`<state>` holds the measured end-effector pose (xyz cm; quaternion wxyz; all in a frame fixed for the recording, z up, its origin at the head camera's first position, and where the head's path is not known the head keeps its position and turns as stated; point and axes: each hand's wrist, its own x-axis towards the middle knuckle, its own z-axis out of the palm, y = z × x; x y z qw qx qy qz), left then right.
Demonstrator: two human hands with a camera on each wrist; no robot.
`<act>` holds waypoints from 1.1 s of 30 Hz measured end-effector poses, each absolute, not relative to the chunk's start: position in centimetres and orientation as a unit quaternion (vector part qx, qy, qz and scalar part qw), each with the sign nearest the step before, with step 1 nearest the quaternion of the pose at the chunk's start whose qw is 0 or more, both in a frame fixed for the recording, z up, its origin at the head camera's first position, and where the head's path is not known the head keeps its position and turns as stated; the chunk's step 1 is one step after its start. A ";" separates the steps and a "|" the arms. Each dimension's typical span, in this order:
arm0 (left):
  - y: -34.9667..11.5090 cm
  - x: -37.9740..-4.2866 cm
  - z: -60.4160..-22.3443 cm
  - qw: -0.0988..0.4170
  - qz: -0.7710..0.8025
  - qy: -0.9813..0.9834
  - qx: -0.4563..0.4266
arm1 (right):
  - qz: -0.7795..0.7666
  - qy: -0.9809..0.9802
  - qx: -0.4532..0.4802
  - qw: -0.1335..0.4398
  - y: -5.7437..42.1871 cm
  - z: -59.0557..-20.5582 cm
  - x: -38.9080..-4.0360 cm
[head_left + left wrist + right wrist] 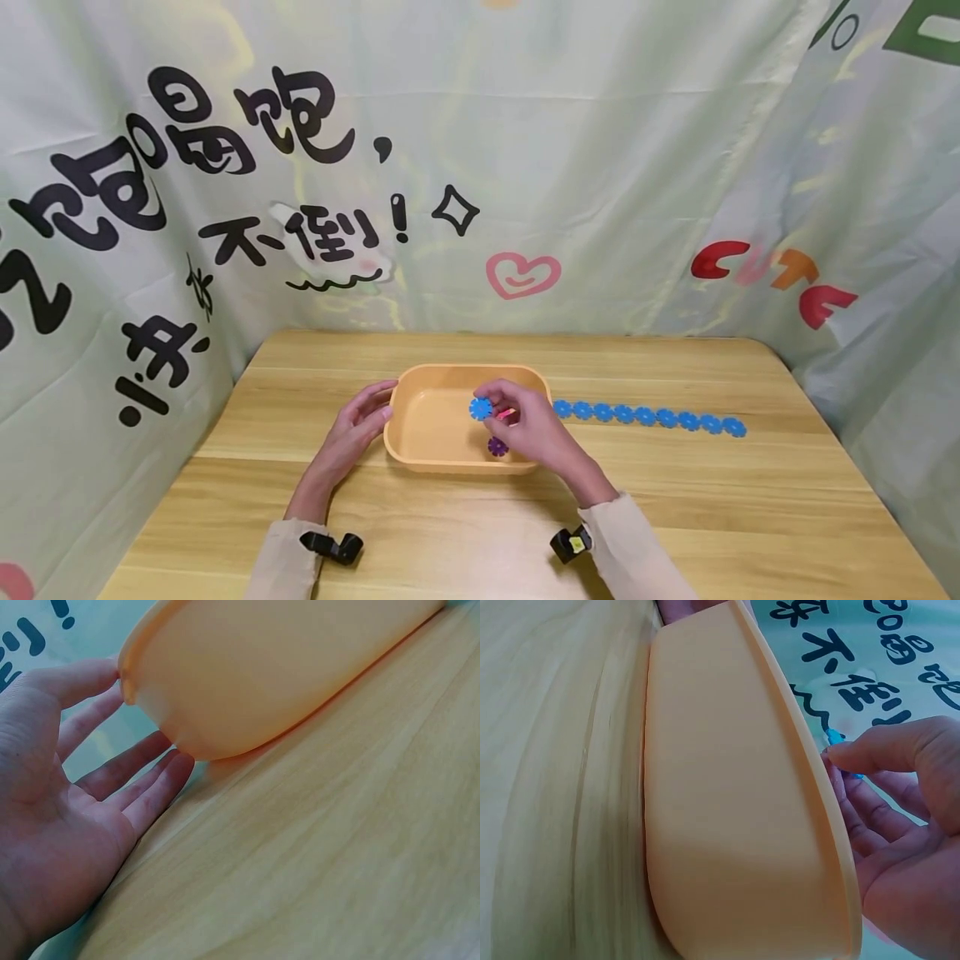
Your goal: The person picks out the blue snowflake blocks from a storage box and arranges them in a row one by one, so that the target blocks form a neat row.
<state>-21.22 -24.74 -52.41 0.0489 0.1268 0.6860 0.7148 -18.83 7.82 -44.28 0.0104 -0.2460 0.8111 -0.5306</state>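
Observation:
In the head view, an orange plastic basin (442, 465) stands on the table. My left hand (362, 427) is at its left end. The left wrist view has the thumb at the basin's rim (129, 682) and the loosely extended fingers against the outer wall. Over the basin's right half, my right hand (525, 423) pinches a blue notched plastic disc (480, 408) between thumb and fingers; in the right wrist view the blue disc (834, 736) appears edge-on past the rim. A purple disc (498, 447) lies in the basin below this hand, and a pink piece (507, 413) is partly hidden behind the fingers.
A row of several blue discs (645, 416) extends rightward over the wooden table (465, 533) from the basin's right end. Behind the table hangs a printed curtain (600, 208). Each sleeve carries a small black device (333, 547) at the wrist.

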 end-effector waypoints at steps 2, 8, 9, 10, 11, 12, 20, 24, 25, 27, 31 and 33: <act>-24.8 -21.3 -52.4 0.049 0.716 0.685 0.128 | -0.534 0.809 -0.247 0.008 8.1 -44.3 -18.8; -24.7 -21.3 -52.3 0.048 0.716 0.684 0.129 | -0.550 0.799 -0.240 0.011 9.2 -44.7 -18.8; -24.6 -21.3 -52.3 0.049 0.716 0.684 0.129 | -0.551 0.800 -0.239 0.009 9.3 -44.8 -18.7; -24.6 -21.4 -52.3 0.050 0.716 0.685 0.130 | -0.549 0.802 -0.238 0.004 9.5 -44.8 -18.7; -24.6 -21.4 -52.3 0.051 0.716 0.684 0.130 | -0.546 0.804 -0.237 0.000 9.7 -44.8 -18.7; -24.6 -21.4 -52.3 0.051 0.716 0.684 0.131 | -0.543 0.806 -0.234 -0.004 9.9 -44.8 -18.6; -24.6 -21.3 -52.3 0.049 0.718 0.682 0.128 | -0.544 0.815 -0.196 -0.016 11.2 -44.6 -18.1; -24.7 -21.3 -52.3 0.048 0.720 0.680 0.130 | -0.545 0.817 -0.186 -0.025 12.0 -44.5 -18.0; -24.7 -21.2 -52.3 0.048 0.721 0.679 0.131 | -0.546 0.817 -0.186 -0.027 12.2 -44.5 -18.0; -24.7 -21.3 -52.4 0.047 0.723 0.676 0.134 | -0.547 0.816 -0.184 -0.029 12.6 -44.3 -17.8; -24.8 -21.2 -52.5 0.046 0.725 0.673 0.137 | -0.552 0.815 -0.175 -0.032 13.6 -44.1 -17.6; -24.7 -21.2 -52.4 0.046 0.726 0.673 0.135 | -0.550 0.818 -0.167 -0.036 14.3 -44.0 -17.5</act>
